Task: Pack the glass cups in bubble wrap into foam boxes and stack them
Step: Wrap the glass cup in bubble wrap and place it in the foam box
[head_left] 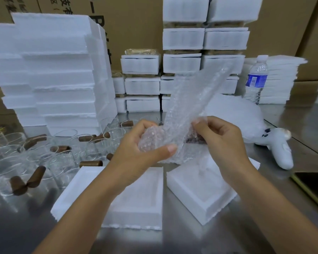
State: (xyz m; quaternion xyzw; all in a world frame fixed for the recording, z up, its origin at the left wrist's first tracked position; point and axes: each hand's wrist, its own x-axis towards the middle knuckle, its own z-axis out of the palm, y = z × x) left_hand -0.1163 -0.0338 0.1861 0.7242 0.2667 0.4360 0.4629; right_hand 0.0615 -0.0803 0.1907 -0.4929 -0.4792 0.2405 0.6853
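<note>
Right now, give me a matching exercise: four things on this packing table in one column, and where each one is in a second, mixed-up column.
Things:
1. bubble wrap
2. water bottle
3. glass cups
4. open foam boxes

Places:
A. standing upright, far right
B. left side of the table
C. held by the left hand and right hand
D. side by side below the hands

Pairs: 1-C, 2-A, 3-B, 4-D

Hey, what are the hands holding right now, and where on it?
Both hold bubble wrap: the left-hand grip curls round its bundled left end, the right-hand grip pinches the sheet's right edge.
</note>
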